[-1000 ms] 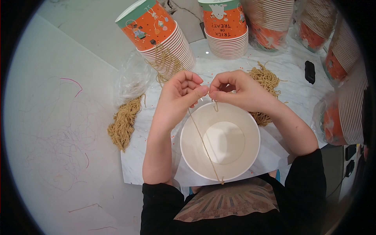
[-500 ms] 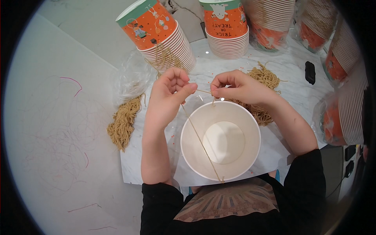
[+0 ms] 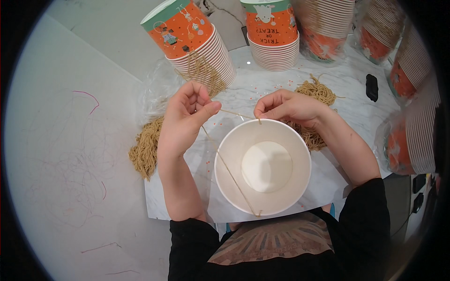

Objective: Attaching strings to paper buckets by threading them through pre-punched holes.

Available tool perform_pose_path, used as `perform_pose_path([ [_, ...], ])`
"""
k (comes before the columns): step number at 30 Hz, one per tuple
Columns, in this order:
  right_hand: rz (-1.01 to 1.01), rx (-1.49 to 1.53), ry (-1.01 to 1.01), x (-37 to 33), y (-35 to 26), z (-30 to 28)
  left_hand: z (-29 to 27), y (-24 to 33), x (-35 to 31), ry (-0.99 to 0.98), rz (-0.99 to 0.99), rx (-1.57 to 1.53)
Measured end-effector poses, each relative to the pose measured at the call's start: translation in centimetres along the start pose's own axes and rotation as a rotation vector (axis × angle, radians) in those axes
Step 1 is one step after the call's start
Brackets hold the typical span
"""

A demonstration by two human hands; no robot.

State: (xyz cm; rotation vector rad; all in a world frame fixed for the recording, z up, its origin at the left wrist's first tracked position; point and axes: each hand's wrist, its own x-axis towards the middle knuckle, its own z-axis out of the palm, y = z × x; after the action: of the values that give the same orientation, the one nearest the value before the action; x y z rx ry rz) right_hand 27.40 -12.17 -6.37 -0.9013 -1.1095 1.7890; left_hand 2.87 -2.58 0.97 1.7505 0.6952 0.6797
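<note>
A white paper bucket stands upright before me with its mouth facing up. Tan string is fastened at the rim's near side and runs across the mouth up to my left hand. That hand is closed in a pinch on the string, left of the bucket's far rim. From there the string stretches right to the far rim, where it passes at the edge. My right hand pinches at that spot, fingers closed against the rim; the bit of string between its fingertips is mostly hidden.
Stacked orange-and-green paper buckets stand at the back left, with another stack beside them. More bagged stacks line the right. Bundles of tan string lie left and right of the bucket. A small black object lies at the right.
My left hand has moved left, drawing the string between my hands longer. The string's knot now sits close at the far rim. My right hand has stayed nearly in place.
</note>
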Motion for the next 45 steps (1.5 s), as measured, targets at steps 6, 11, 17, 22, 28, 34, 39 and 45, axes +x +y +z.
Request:
perform_pose_path([
  [6,-0.098,-0.151,-0.029,-0.4,-0.3,-0.5,-0.1,-0.7,0.1,0.021,0.028,0.076],
  [11,-0.131,-0.227,-0.032,-0.4,-0.4,-0.3,-0.2,-0.3,0.1,0.055,0.012,0.207],
  [17,-0.168,-0.367,0.063,-0.4,-0.4,-0.3,-0.8,-1.0,0.3,0.018,0.009,0.294],
  [22,-0.277,-0.952,0.229,-2.3,-2.4,-0.1,-0.9,-0.3,0.0,-0.053,-0.039,0.443],
  [28,-0.418,-1.131,-0.026,-5.6,-5.2,1.5,-1.8,0.6,-0.5,-0.083,-0.062,0.562],
  [34,-0.38,-1.288,-0.232,-5.9,-5.0,3.2,-4.1,0.9,-1.5,-0.216,-0.122,0.755],
  [39,-0.387,-1.106,-0.3,-5.6,-4.4,2.4,-4.2,2.0,-2.7,-0.333,0.273,0.776],
  [45,-0.359,-0.829,-0.221,-5.5,-5.2,2.8,-4.1,3.2,-2.4,-1.05,0.472,0.339],
])
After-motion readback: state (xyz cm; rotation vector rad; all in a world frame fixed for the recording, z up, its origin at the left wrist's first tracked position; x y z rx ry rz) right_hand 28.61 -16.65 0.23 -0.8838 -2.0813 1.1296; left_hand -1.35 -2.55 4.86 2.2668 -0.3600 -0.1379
